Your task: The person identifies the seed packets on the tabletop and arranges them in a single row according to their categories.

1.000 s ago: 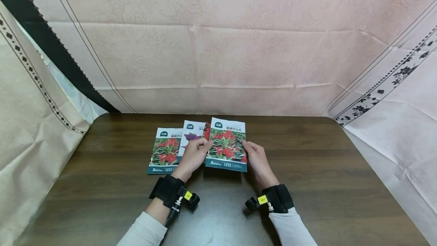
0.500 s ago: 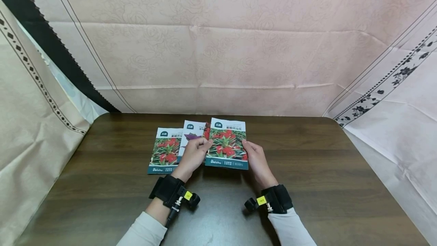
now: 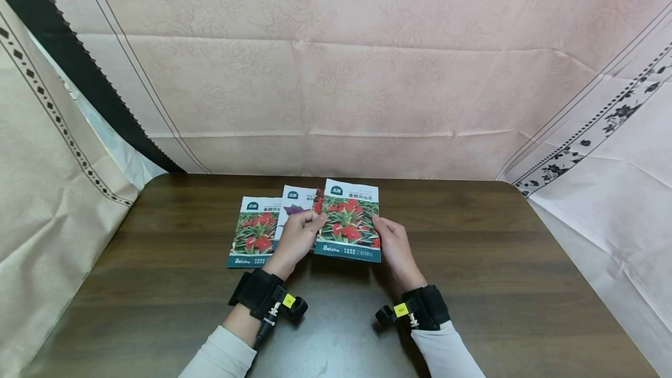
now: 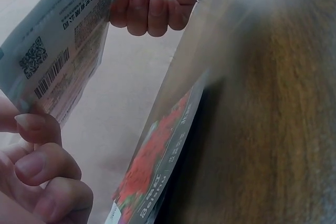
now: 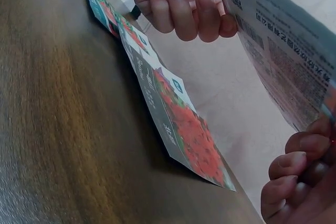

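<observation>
Both hands hold up one seed packet (image 3: 347, 223) with red flowers and a teal band on its front. At its left edge my left hand (image 3: 297, 242) pinches it between thumb and curled fingers. My right hand (image 3: 397, 248) pinches the right edge. The packet's back, with a QR code and barcode, faces the wrist cameras. Below it a packet with massed red flowers (image 5: 191, 135) lies on the table, mostly covered in the head view. To the left lie a packet with a purple flower (image 3: 298, 196), partly behind my left hand, and another red-flowered packet (image 3: 255, 233).
The brown wooden table (image 3: 499, 284) has rounded far corners. A pale pink cloth (image 3: 341, 86) hangs behind it, with white patterned cloth (image 3: 619, 203) on the right and cream cloth (image 3: 52, 220) on the left. Each wrist wears a black strap with a camera.
The held packet tilts and shifts very slightly between both hands. The packets lying on the table stay where they were.
</observation>
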`<act>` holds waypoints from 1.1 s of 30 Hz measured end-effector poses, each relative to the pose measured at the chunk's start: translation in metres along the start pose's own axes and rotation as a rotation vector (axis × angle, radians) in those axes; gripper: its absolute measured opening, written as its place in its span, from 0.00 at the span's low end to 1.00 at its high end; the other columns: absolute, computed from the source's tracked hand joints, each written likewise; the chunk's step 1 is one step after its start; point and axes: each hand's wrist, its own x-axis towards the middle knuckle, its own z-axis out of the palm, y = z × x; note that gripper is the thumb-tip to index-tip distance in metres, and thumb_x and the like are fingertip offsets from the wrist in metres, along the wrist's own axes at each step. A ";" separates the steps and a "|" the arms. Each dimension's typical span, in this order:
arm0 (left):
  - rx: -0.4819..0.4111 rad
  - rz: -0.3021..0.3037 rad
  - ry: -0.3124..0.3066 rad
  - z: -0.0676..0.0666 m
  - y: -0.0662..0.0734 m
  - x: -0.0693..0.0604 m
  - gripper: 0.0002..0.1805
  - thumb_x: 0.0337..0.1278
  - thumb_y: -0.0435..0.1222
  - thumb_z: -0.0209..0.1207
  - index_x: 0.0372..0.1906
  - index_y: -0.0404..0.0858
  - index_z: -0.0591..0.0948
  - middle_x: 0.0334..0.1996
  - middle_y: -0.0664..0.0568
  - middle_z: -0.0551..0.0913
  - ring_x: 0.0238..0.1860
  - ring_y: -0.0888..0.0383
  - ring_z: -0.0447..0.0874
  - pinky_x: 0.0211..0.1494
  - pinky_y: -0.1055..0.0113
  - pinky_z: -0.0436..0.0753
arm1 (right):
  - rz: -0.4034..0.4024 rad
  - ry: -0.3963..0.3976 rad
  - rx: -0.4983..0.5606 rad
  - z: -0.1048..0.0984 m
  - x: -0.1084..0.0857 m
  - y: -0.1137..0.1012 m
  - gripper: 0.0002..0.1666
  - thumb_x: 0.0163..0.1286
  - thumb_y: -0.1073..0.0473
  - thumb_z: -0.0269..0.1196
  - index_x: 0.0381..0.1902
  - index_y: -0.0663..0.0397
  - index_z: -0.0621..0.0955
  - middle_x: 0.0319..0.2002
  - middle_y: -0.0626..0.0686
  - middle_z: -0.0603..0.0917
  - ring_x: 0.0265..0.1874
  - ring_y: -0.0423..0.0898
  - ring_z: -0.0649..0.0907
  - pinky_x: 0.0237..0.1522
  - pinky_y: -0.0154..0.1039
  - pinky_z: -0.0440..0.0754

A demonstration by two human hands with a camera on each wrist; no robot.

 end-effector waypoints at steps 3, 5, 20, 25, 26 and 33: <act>0.000 0.008 0.001 0.000 0.000 0.000 0.20 0.70 0.48 0.52 0.22 0.42 0.72 0.15 0.56 0.63 0.20 0.55 0.61 0.30 0.64 0.64 | -0.003 -0.003 -0.004 0.000 0.000 0.000 0.28 0.77 0.43 0.46 0.49 0.59 0.83 0.34 0.52 0.86 0.35 0.44 0.81 0.44 0.36 0.76; -0.004 0.018 0.001 -0.001 0.000 -0.001 0.21 0.70 0.48 0.52 0.21 0.42 0.71 0.14 0.56 0.62 0.20 0.55 0.60 0.30 0.64 0.64 | -0.006 -0.005 -0.004 0.000 0.000 0.000 0.28 0.77 0.43 0.47 0.49 0.59 0.83 0.34 0.52 0.86 0.35 0.44 0.81 0.44 0.36 0.76; -0.002 0.011 0.005 -0.005 0.002 -0.003 0.21 0.70 0.48 0.53 0.21 0.42 0.70 0.13 0.56 0.61 0.19 0.55 0.59 0.30 0.64 0.64 | -0.025 -0.003 -0.014 0.003 -0.005 -0.006 0.29 0.77 0.44 0.47 0.47 0.61 0.83 0.32 0.51 0.86 0.33 0.42 0.81 0.43 0.35 0.76; 0.008 0.011 0.012 -0.005 0.003 -0.004 0.22 0.69 0.49 0.52 0.20 0.42 0.70 0.14 0.56 0.60 0.19 0.55 0.59 0.30 0.64 0.63 | -0.029 -0.017 -0.004 0.003 -0.006 -0.008 0.28 0.77 0.44 0.47 0.49 0.62 0.83 0.31 0.51 0.86 0.33 0.42 0.82 0.44 0.35 0.76; 0.009 0.015 0.010 -0.005 0.003 -0.005 0.22 0.70 0.49 0.52 0.20 0.42 0.70 0.14 0.56 0.60 0.19 0.55 0.59 0.30 0.64 0.63 | -0.028 -0.020 -0.002 0.003 -0.006 -0.008 0.28 0.77 0.44 0.47 0.49 0.62 0.83 0.32 0.51 0.86 0.33 0.42 0.82 0.44 0.35 0.76; 0.004 0.050 0.000 -0.007 0.004 -0.007 0.23 0.70 0.48 0.52 0.19 0.41 0.68 0.14 0.55 0.60 0.19 0.54 0.58 0.30 0.64 0.64 | -0.032 -0.025 0.002 0.004 -0.008 -0.009 0.29 0.77 0.43 0.47 0.49 0.61 0.83 0.32 0.51 0.86 0.33 0.43 0.82 0.43 0.35 0.77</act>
